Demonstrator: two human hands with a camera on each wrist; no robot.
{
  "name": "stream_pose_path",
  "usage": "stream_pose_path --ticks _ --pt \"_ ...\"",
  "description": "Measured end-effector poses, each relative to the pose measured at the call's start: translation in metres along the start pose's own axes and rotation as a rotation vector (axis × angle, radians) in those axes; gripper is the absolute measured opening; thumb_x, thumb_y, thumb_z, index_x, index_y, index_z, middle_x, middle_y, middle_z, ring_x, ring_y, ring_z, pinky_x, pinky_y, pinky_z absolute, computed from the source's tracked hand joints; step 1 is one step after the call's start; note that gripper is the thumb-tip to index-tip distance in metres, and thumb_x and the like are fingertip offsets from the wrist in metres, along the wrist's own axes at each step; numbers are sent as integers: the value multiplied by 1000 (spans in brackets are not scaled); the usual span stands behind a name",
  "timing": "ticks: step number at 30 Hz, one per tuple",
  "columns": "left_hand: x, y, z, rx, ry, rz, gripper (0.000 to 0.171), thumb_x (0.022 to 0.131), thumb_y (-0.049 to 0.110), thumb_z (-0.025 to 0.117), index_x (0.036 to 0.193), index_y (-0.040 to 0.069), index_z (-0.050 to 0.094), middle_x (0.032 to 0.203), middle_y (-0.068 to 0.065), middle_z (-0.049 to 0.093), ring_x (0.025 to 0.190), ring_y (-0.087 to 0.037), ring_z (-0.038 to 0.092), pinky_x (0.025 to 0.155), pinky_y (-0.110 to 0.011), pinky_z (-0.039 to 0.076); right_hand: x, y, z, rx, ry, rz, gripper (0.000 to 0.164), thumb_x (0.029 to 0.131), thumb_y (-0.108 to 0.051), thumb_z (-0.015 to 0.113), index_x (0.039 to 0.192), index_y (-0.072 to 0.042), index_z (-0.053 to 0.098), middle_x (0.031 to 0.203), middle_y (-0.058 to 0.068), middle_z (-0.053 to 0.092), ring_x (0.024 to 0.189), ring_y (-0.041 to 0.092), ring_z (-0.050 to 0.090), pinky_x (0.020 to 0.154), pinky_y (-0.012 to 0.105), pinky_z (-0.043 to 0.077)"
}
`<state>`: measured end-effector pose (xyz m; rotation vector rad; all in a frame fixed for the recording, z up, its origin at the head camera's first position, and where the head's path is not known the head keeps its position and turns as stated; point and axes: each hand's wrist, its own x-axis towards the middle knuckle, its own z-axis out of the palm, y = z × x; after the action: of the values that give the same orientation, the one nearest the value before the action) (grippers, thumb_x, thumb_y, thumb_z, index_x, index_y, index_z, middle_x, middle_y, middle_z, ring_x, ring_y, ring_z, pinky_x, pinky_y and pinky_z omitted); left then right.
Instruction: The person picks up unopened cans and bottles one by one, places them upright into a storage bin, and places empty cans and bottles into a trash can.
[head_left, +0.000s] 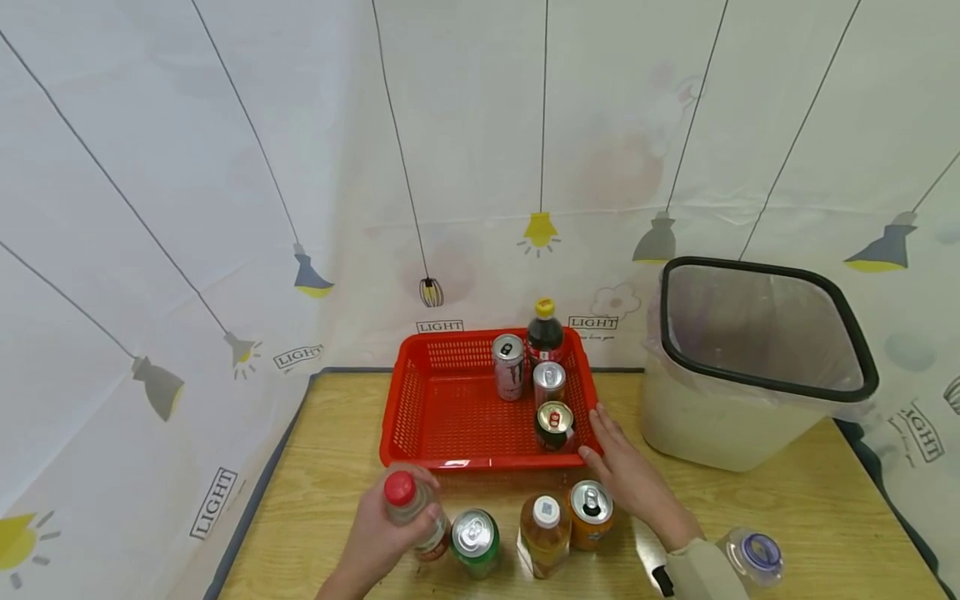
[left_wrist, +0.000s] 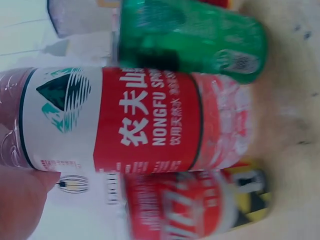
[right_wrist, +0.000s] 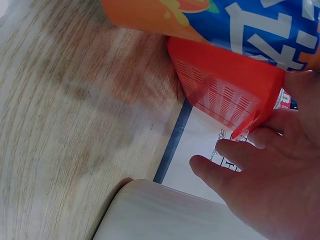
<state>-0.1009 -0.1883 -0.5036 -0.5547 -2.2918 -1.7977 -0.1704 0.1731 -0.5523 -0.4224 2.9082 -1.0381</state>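
My left hand [head_left: 375, 529] grips a clear water bottle [head_left: 401, 490] by its upper part. Its red cap points up, and a red-and-white label [left_wrist: 150, 120] shows in the left wrist view. Close beside the bottle stand a green can [head_left: 476, 537] and a red can [left_wrist: 175, 207]; the left hand hides the red one from the head view. With fingers extended, my right hand [head_left: 633, 479] touches the right front corner of a red plastic basket [head_left: 450, 462]. Inside, at its right side, are a cola bottle [head_left: 545, 333], a pink-grey can [head_left: 509, 371], a silver-topped can [head_left: 550, 381] and a dark can [head_left: 555, 429].
A bottle of amber drink [head_left: 545, 537] and an orange can [head_left: 591, 517] stand before the basket. A lined bin [head_left: 712, 417] with a black rim is at the right. A clear container with a purple lid [head_left: 757, 554] lies near the right sleeve. A patterned cloth backs the table.
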Motion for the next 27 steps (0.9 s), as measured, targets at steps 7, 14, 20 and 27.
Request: stream_pose_path --ticks 7,14,20,27 --pt "13 33 -11 15 -9 -23 32 84 -3 77 110 11 65 102 -7 72 94 -21 71 85 -35 60 0 -1 0 1 0 -5 67 109 -28 55 159 7 27 168 25 17 152 44 25 118 63 29" --pt "28 58 -21 39 -4 27 32 85 -4 77 111 9 65 104 -3 73 94 -23 72 86 -36 60 -1 -2 -1 6 -18 7 67 109 -30 53 160 5 26 170 22 14 152 43 24 118 63 28" --pt "46 70 -23 51 25 100 34 84 -7 76 112 7 65 104 -2 73 92 -19 72 84 -34 60 -1 -1 -2 -1 -25 18 67 109 -27 54 161 4 24 170 22 12 151 43 25 118 63 29" --pt "77 73 -12 35 23 116 30 86 -5 76 111 7 65 104 -4 71 91 -19 69 83 -36 60 0 -2 -1 2 -13 7 67 109 -26 55 160 6 26 169 23 14 152 43 24 118 63 28"
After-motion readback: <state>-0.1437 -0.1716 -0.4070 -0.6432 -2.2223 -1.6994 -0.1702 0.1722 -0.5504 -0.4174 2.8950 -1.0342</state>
